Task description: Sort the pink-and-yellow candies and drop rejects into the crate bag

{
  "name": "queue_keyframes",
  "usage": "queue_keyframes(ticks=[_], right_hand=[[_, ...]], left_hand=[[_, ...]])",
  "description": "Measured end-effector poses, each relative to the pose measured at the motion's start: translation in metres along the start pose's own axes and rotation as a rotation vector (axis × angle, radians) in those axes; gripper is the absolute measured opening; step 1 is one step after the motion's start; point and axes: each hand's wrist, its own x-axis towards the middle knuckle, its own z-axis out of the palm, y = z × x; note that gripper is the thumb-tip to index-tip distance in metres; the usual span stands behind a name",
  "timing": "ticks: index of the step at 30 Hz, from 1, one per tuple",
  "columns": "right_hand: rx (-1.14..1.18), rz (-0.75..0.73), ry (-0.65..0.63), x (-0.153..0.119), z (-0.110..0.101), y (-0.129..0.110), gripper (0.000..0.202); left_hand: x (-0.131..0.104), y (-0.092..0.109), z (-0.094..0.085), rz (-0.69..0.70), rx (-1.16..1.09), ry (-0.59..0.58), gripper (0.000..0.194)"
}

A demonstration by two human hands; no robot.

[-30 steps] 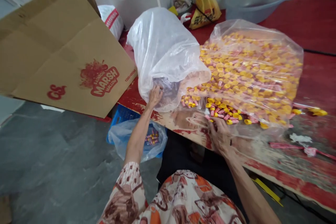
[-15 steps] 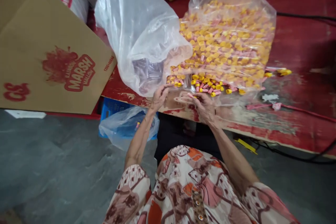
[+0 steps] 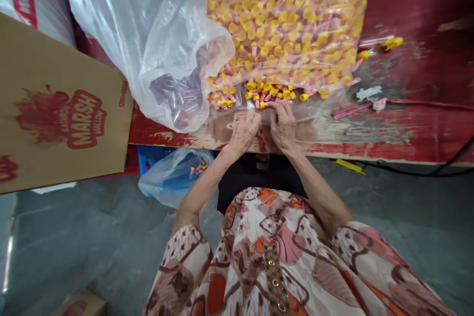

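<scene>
Two bare hands work side by side, slightly apart, at the near edge of a worn red bench. The left hand has its fingers bent close together at something small and clear; whether they pinch it, I cannot tell. The right hand has its fingers curled at a pink, yellow-capped piece by the front of a loose pile; its grip is unclear too.

Much looks left to handle. Behind the pile, a clear bag is packed with such pieces, and to its left a white bag gapes on clear plastic. Below the bench, a thin bag in a blue crate shows only a small cluster. If that cluster is finished work, the job seems barely started, though the pictures cannot confirm it.
</scene>
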Motion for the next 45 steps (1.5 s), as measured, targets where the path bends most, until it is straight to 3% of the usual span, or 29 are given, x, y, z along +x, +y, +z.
queue_keyframes(ticks=[2,6,8,12,15,18,21,23,26,29,31,33,36,39,41,43,45], right_hand=[[-0.083,-0.01,-0.052,0.009,0.007,0.002,0.048],[-0.23,-0.069,-0.185,0.019,0.015,-0.003,0.048],[-0.261,-0.073,-0.204,0.02,0.015,-0.005,0.046],[-0.252,-0.066,-0.195,0.019,0.011,-0.005,0.043],[-0.205,-0.069,-0.16,0.017,0.01,-0.001,0.041],[-0.162,-0.058,-0.112,0.013,0.011,0.005,0.043],[-0.122,-0.044,-0.062,0.011,0.013,0.012,0.045],[-0.098,-0.04,-0.028,0.01,0.015,0.016,0.041],[-0.065,-0.029,0.007,0.011,0.015,0.018,0.033],[-0.036,0.002,0.025,0.013,0.013,0.019,0.024],[-0.022,0.042,0.04,0.013,0.01,0.017,0.021],[-0.009,0.081,0.054,0.01,0.007,0.015,0.022],[0.019,0.105,0.061,0.001,0.006,0.008,0.024],[0.038,0.064,0.036,-0.008,0.01,0.0,0.021],[0.014,0.05,0.043,-0.01,0.012,-0.002,0.024],[-0.029,0.058,0.091,-0.01,0.012,-0.003,0.032],[-0.052,0.044,0.136,-0.008,0.009,-0.003,0.038]], left_hand=[[0.005,-0.004,-0.003,0.027,-0.045,0.007,0.024],[0.012,-0.031,-0.019,0.071,-0.302,0.056,0.01],[0.012,-0.038,-0.024,0.035,-0.387,0.062,0.016],[0.006,-0.021,-0.014,-0.013,-0.312,0.126,0.046],[0.002,0.001,-0.005,0.011,-0.156,0.101,0.053],[-0.003,0.017,-0.009,-0.019,-0.062,0.08,0.06],[-0.011,0.024,-0.015,-0.102,-0.036,0.177,0.066],[-0.016,0.026,-0.012,-0.154,-0.036,0.226,0.064],[-0.016,0.023,0.001,-0.187,-0.063,0.204,0.052],[-0.013,0.015,0.011,-0.137,-0.135,0.176,0.039],[-0.018,0.007,0.009,-0.114,-0.203,0.217,0.037],[-0.037,-0.006,0.002,-0.176,-0.258,0.316,0.038],[-0.092,-0.032,-0.008,-0.438,-0.24,0.448,0.038],[-0.159,-0.063,-0.01,-0.736,-0.157,0.408,0.03],[-0.195,-0.08,-0.008,-0.854,-0.121,0.358,0.022],[-0.213,-0.094,-0.008,-0.877,-0.097,0.403,0.015],[-0.206,-0.107,-0.012,-0.827,-0.087,0.526,0.014]])
